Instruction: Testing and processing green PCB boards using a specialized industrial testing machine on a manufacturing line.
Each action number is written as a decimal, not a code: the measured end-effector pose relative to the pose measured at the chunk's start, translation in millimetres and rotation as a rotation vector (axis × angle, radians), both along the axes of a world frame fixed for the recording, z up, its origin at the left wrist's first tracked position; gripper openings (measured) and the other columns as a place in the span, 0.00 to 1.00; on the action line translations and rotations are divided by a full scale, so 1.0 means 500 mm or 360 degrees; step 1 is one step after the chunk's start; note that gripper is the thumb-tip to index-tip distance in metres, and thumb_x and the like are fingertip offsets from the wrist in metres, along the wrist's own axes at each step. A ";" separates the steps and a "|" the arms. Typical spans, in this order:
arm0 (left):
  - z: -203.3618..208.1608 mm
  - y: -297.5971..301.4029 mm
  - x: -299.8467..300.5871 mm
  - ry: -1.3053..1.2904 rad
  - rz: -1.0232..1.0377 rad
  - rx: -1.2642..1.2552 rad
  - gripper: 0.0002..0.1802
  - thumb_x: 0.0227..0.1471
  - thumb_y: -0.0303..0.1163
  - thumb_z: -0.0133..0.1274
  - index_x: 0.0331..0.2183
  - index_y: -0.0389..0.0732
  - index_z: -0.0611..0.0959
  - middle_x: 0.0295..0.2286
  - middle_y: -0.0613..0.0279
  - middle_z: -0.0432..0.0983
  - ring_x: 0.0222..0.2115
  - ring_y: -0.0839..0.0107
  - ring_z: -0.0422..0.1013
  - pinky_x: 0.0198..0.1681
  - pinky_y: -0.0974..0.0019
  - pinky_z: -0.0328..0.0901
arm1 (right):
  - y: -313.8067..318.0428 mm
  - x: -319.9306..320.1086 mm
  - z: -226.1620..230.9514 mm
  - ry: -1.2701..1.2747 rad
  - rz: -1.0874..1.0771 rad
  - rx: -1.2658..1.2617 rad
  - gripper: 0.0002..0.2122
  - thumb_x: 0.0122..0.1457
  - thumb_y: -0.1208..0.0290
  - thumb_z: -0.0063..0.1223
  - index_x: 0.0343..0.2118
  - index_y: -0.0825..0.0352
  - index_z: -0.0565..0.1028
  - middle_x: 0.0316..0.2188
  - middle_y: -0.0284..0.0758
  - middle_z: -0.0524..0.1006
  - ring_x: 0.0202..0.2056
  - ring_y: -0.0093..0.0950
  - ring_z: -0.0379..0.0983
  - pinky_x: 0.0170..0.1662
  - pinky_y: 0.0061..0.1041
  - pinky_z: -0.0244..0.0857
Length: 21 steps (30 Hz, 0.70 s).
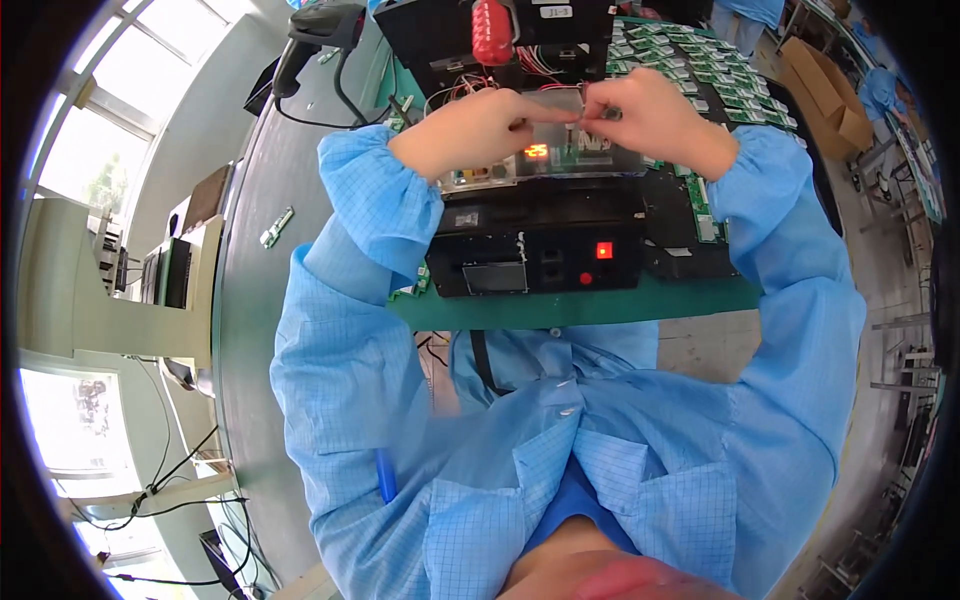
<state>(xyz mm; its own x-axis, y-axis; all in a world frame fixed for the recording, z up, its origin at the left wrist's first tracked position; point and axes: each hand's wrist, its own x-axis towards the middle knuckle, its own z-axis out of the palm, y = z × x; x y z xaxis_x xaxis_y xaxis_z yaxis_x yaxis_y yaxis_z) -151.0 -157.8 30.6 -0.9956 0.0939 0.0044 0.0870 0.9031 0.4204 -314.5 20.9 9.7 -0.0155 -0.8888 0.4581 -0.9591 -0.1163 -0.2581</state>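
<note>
Both of my hands are raised over a black test fixture point(540, 215) on the bench. My left hand point(475, 128) reaches across from the left, its index finger stretched out and the others curled, with nothing visible held. The fingertip meets the fingers of my right hand point(650, 110), which are pinched together; whatever they hold is too small to make out. Beneath the hands lies a clear plate with a lit red digital display point(536, 151) beside it. A red clamp handle point(492, 32) stands upright behind my hands.
Many green circuit boards point(690, 65) cover the bench at the back right. A barcode scanner point(310, 40) stands at the back left, its cable looping over the bench. One loose circuit board point(277, 227) lies at left. A cardboard box point(825, 95) stands beyond the bench.
</note>
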 end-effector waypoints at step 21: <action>-0.011 -0.013 -0.009 -0.0024 0.0035 -0.0051 0.29 0.51 0.24 0.46 0.52 0.63 0.79 0.20 0.55 0.74 0.17 0.66 0.67 0.26 0.61 0.67 | -0.004 0.015 0.001 -0.0060 -0.0054 -0.0048 0.06 0.50 0.68 0.60 0.25 0.64 0.77 0.20 0.35 0.79 0.23 0.36 0.76 0.27 0.31 0.67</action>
<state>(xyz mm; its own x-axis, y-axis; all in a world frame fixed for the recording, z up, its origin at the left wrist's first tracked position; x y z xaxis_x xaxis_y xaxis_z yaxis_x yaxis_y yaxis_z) -155.2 -164.4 25.0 -0.9973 0.0717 -0.0133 0.0607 0.9177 0.3926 -307.3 18.9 10.1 -0.0631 -0.8734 0.4829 -0.9522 -0.0921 -0.2911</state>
